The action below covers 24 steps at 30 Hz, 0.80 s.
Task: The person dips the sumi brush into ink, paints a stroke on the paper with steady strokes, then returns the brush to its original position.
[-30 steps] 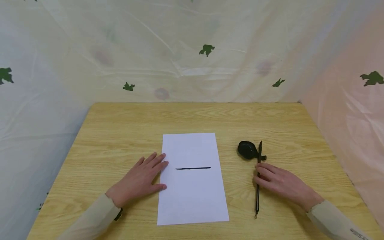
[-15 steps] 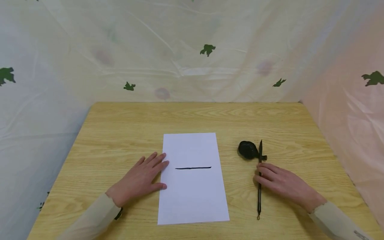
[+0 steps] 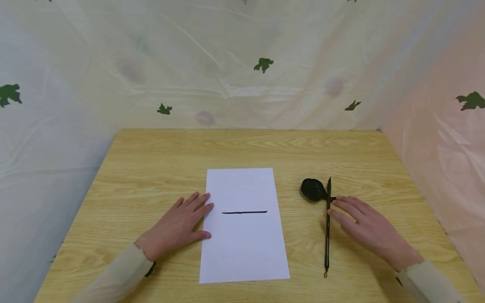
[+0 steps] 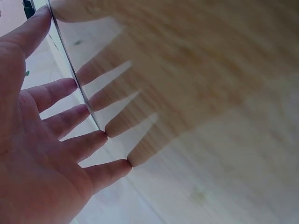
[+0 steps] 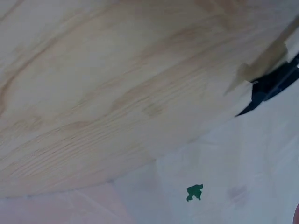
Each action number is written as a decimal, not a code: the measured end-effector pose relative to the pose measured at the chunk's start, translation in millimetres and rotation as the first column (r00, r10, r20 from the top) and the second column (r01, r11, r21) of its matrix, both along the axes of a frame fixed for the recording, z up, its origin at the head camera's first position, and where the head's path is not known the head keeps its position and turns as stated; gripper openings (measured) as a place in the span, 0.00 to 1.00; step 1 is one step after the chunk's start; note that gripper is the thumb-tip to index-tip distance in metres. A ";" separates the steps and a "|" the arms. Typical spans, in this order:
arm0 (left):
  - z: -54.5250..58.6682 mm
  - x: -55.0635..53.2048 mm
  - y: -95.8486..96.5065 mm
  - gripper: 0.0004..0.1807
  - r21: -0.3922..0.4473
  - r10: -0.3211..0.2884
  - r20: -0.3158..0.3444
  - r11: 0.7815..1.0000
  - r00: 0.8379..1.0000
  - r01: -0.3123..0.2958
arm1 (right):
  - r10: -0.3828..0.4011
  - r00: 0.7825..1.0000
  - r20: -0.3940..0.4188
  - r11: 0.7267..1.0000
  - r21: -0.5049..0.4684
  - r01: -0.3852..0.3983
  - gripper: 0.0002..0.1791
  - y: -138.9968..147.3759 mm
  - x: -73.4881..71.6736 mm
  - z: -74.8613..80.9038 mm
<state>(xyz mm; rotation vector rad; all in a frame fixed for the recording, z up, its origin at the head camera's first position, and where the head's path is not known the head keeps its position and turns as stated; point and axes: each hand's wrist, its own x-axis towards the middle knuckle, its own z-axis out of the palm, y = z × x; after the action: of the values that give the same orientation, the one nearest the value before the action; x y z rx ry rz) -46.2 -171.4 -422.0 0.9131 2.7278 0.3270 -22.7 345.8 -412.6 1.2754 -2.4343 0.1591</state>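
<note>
A sheet of white paper [image 3: 242, 248] with one black brush stroke [image 3: 244, 212] across it lies at the table's middle. My left hand [image 3: 178, 229] rests flat at its left edge, fingers spread; in the left wrist view the fingertips [image 4: 119, 170] press along the paper's edge and the tabletop. To the right, a black writing brush [image 3: 327, 240] lies with its tip pointing away and a hanging loop nearest me. Its upper part crosses the short stem of a rounded black ink dish [image 3: 313, 190]. Beside the brush is my right hand [image 3: 369, 229], fingers loosely extended, fingertips right at the shaft.
The wood-grain table [image 3: 159, 151] is enclosed by a pale curtain [image 3: 212, 54] with green leaf-like shapes at the back and sides. In the right wrist view, the brush's dark tip [image 5: 247, 109] shows at the right edge, above the table's far rim.
My right hand has let go of the brush and drawn back slightly to the right, its fingers loosening. The brush stays leaning on the dish's stem. My left hand has kept its place.
</note>
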 end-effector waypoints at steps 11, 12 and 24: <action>-0.2 -0.8 3.8 0.44 0.017 0.014 -0.028 1.000 1.000 -0.014 | -0.036 0.989 -0.143 0.985 -0.170 0.011 0.23 -17.2 -8.7 9.6; -0.3 -1.3 4.4 0.43 0.017 0.014 -0.034 1.000 0.999 -0.014 | -0.040 0.988 -0.150 0.984 -0.179 0.012 0.23 -18.2 -9.7 9.9; -1.3 1.0 9.5 0.39 -0.009 -0.004 -0.044 1.000 0.999 0.003 | -0.052 0.983 -0.179 0.966 -0.260 0.004 0.20 -25.5 -12.6 13.9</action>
<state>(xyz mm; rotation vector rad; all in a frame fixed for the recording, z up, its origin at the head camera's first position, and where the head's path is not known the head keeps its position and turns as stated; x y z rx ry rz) -45.1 -161.9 -423.4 0.9335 2.7648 0.2970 -35.4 320.3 -398.7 1.0889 -2.1896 0.3256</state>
